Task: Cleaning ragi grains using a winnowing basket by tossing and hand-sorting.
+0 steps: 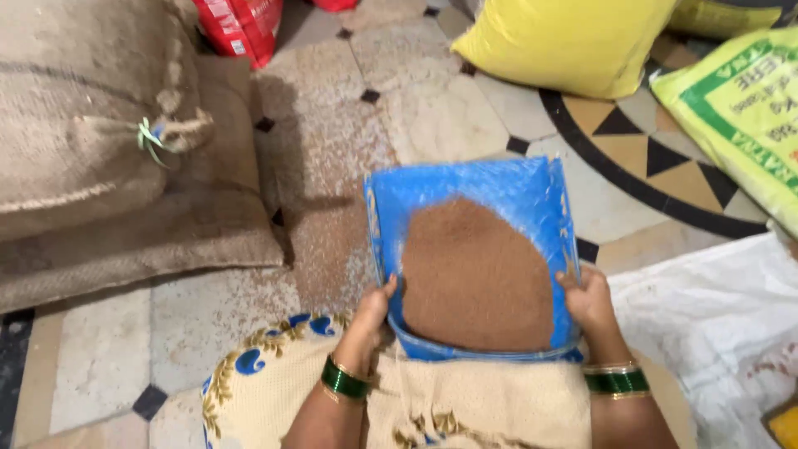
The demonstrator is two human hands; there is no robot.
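Observation:
A blue plastic winnowing tray is held level over my lap, its open edge pointing away from me. A heap of fine reddish-brown grain fills its near half. My left hand grips the tray's left rim, thumb inside against the grain. My right hand grips the right rim the same way. Both wrists wear green and gold bangles. A cream cloth with blue and gold pattern covers my knees below the tray.
Two stacked burlap sacks lie at the left. A yellow sack and a green-printed sack lie at the back right, a red bag at the top. A white sack spreads at right. Scattered husk dusts the tiled floor.

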